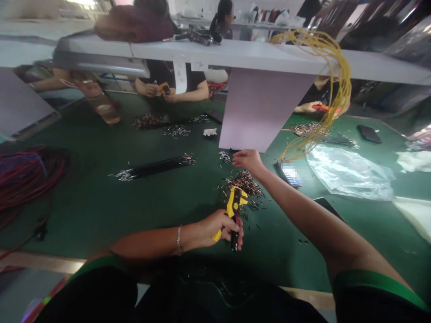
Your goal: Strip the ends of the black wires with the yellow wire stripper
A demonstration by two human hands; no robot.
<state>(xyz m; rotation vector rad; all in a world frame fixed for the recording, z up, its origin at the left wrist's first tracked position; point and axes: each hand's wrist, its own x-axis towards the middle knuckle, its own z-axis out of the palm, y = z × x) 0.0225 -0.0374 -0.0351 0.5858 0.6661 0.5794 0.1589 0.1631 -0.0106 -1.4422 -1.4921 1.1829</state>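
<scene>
left hand: bare, clamped round the handles of the yellow-and-black, pistol-shaped hand tool, whose head points up and away from the body.
tool risk: a slack hold could let it tip, i'd judge, since the head stands clear of the fingers; a squeeze with a fingertip in its mouth would pinch.
tool's place: in the left palm, head at the near edge of the loose heap of short, copper-coloured and dark pieces.
right hand: bare, stretched beyond that heap, fingers near one another beside the small pile of short, silvery pieces; whether they pinch anything, i can't tell.
mixing risk: heap and pile lie close, so a dragged wrist could run them together.
white, smooth, upright panel: just behind the right hand; reaching farther could knock the knuckles.
long, straight bundle of thin black wires: flat, left of both hands; a careless sweep could fan it out.
yellow, looped wire coil: hanging off the shelf, beyond the right forearm; lifting that arm could snag it.
</scene>
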